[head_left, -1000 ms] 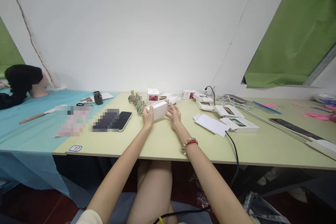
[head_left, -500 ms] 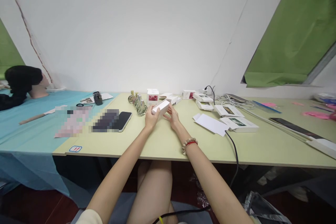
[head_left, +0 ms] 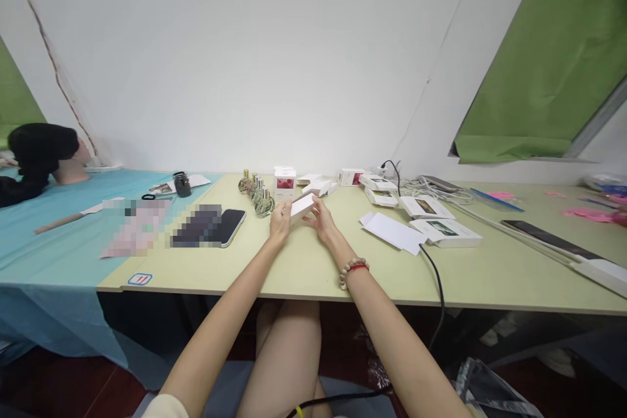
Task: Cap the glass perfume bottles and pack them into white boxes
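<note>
Midway between the near and far edges of the table (head_left: 304, 268), the left hand (head_left: 279, 227) grips one white box (head_left: 302, 207); the right hand (head_left: 322, 221) touches its end with bent fingers, grip unclear. Work looks partway: one upright box (head_left: 285, 185) stands near the far edge, at least four bottles (head_left: 265, 206) stand unboxed, and at least four pictured boxes (head_left: 446, 235) lie rightward.

held box (head_left: 302, 207): smooth matt card | bottles (head_left: 264, 208): glossy glass, shiny metallic caps (head_left: 266, 194) | tabletop (head_left: 298, 268): smooth
</note>
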A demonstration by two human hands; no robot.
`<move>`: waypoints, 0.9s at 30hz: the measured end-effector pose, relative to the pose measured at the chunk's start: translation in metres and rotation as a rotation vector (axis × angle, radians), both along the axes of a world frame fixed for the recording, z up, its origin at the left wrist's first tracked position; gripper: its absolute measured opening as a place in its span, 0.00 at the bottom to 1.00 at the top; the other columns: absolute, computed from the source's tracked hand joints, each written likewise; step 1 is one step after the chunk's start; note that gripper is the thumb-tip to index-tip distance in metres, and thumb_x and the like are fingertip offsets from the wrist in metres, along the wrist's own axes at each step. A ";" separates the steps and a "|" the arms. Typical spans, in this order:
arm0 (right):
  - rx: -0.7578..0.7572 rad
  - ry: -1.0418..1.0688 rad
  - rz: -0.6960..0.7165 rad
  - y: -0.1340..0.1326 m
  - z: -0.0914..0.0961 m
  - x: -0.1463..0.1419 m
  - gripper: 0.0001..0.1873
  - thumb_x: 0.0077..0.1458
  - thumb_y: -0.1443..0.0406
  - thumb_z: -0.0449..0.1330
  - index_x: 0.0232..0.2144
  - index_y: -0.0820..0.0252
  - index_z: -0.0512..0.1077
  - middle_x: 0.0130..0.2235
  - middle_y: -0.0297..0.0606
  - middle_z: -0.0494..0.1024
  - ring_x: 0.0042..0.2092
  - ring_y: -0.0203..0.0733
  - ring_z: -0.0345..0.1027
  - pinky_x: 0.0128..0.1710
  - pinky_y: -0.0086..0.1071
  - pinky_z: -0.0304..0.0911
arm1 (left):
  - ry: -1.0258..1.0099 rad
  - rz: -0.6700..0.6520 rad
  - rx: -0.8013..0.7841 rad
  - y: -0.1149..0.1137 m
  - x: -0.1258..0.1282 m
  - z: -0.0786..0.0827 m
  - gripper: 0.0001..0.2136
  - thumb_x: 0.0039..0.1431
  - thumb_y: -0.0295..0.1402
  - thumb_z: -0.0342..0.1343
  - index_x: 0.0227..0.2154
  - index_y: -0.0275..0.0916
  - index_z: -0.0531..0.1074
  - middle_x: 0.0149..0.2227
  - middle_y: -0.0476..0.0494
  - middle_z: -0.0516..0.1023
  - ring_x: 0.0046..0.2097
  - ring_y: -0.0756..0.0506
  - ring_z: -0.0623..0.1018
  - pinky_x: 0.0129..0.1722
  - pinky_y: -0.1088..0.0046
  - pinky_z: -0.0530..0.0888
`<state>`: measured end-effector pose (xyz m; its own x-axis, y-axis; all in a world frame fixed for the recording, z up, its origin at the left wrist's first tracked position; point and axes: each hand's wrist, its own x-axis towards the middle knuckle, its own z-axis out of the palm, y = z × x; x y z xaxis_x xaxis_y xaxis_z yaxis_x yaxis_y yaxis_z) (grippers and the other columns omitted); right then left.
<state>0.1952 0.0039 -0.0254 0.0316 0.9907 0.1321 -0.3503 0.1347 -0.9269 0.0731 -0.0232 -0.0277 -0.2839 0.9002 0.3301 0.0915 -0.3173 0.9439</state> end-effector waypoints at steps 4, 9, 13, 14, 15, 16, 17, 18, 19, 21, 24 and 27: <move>0.009 0.035 0.025 0.001 0.000 0.001 0.23 0.42 0.53 0.57 0.40 0.56 0.69 0.46 0.36 0.70 0.46 0.41 0.63 0.34 0.27 0.65 | -0.032 -0.076 -0.014 0.004 0.001 -0.002 0.25 0.56 0.49 0.37 0.36 0.34 0.72 0.31 0.40 0.75 0.33 0.44 0.73 0.30 0.71 0.69; 0.007 0.093 0.038 0.002 0.000 0.002 0.21 0.41 0.53 0.57 0.37 0.57 0.70 0.46 0.37 0.69 0.46 0.41 0.62 0.34 0.27 0.64 | -0.034 -0.124 0.005 0.006 0.003 -0.004 0.21 0.56 0.45 0.40 0.33 0.34 0.72 0.30 0.41 0.74 0.34 0.45 0.73 0.33 0.71 0.69; -0.004 0.137 0.045 0.002 0.001 0.003 0.19 0.40 0.53 0.58 0.33 0.58 0.69 0.44 0.37 0.70 0.45 0.41 0.62 0.34 0.27 0.63 | -0.020 -0.136 0.039 0.006 0.003 -0.003 0.18 0.55 0.43 0.43 0.31 0.34 0.72 0.32 0.42 0.73 0.34 0.47 0.71 0.33 0.72 0.68; -0.006 0.151 0.050 0.001 0.001 0.003 0.18 0.40 0.53 0.58 0.33 0.57 0.69 0.42 0.36 0.70 0.44 0.40 0.62 0.33 0.27 0.63 | -0.018 -0.134 0.048 0.006 0.002 -0.003 0.17 0.54 0.42 0.43 0.31 0.34 0.72 0.32 0.42 0.73 0.34 0.47 0.71 0.33 0.73 0.68; -0.008 0.165 0.054 0.001 0.001 0.003 0.18 0.40 0.54 0.58 0.33 0.57 0.69 0.41 0.36 0.70 0.43 0.40 0.63 0.33 0.28 0.64 | -0.016 -0.131 0.057 0.006 0.002 -0.003 0.16 0.54 0.41 0.44 0.31 0.34 0.72 0.33 0.43 0.72 0.34 0.47 0.70 0.33 0.74 0.67; -0.010 0.180 0.059 0.001 0.001 0.002 0.17 0.39 0.54 0.58 0.32 0.56 0.69 0.40 0.35 0.70 0.42 0.39 0.63 0.33 0.28 0.64 | -0.016 -0.129 0.064 0.005 0.002 -0.002 0.16 0.54 0.41 0.44 0.30 0.34 0.71 0.33 0.43 0.72 0.34 0.48 0.70 0.32 0.74 0.67; -0.013 0.194 0.062 0.001 0.001 0.002 0.17 0.39 0.54 0.59 0.32 0.56 0.69 0.39 0.34 0.70 0.41 0.38 0.63 0.33 0.29 0.64 | -0.015 -0.127 0.071 0.005 0.002 -0.002 0.15 0.53 0.40 0.45 0.30 0.34 0.71 0.33 0.43 0.71 0.34 0.48 0.69 0.32 0.75 0.66; -0.016 0.207 0.065 0.000 0.001 0.002 0.16 0.39 0.55 0.59 0.32 0.55 0.69 0.38 0.33 0.70 0.40 0.38 0.63 0.33 0.29 0.64 | -0.017 -0.126 0.076 0.005 0.002 -0.001 0.15 0.53 0.39 0.45 0.30 0.34 0.71 0.32 0.43 0.71 0.34 0.48 0.69 0.31 0.76 0.66; -0.017 0.219 0.068 0.000 0.001 0.002 0.16 0.39 0.55 0.59 0.32 0.55 0.69 0.38 0.33 0.70 0.40 0.38 0.63 0.33 0.29 0.64 | -0.019 -0.126 0.079 0.005 0.002 -0.001 0.14 0.53 0.39 0.45 0.30 0.34 0.71 0.32 0.43 0.71 0.33 0.49 0.69 0.30 0.77 0.65; -0.020 0.239 0.073 0.000 0.002 0.002 0.15 0.39 0.56 0.60 0.31 0.56 0.69 0.37 0.33 0.70 0.40 0.37 0.62 0.33 0.29 0.63 | -0.027 -0.124 0.078 0.004 0.002 0.000 0.14 0.52 0.40 0.46 0.29 0.34 0.71 0.32 0.44 0.70 0.32 0.49 0.68 0.27 0.78 0.64; -0.023 0.263 0.083 -0.001 0.003 0.002 0.15 0.39 0.56 0.61 0.31 0.56 0.69 0.38 0.34 0.69 0.41 0.38 0.62 0.33 0.29 0.64 | -0.043 -0.119 0.070 0.004 0.003 0.000 0.15 0.52 0.41 0.46 0.30 0.34 0.71 0.32 0.44 0.70 0.30 0.50 0.68 0.25 0.78 0.64; -0.025 0.280 0.092 -0.002 0.004 0.002 0.16 0.39 0.55 0.61 0.32 0.56 0.69 0.40 0.34 0.69 0.42 0.38 0.61 0.33 0.29 0.64 | -0.049 -0.128 0.062 0.005 0.003 -0.001 0.16 0.52 0.42 0.46 0.31 0.34 0.71 0.32 0.44 0.70 0.29 0.50 0.68 0.25 0.78 0.64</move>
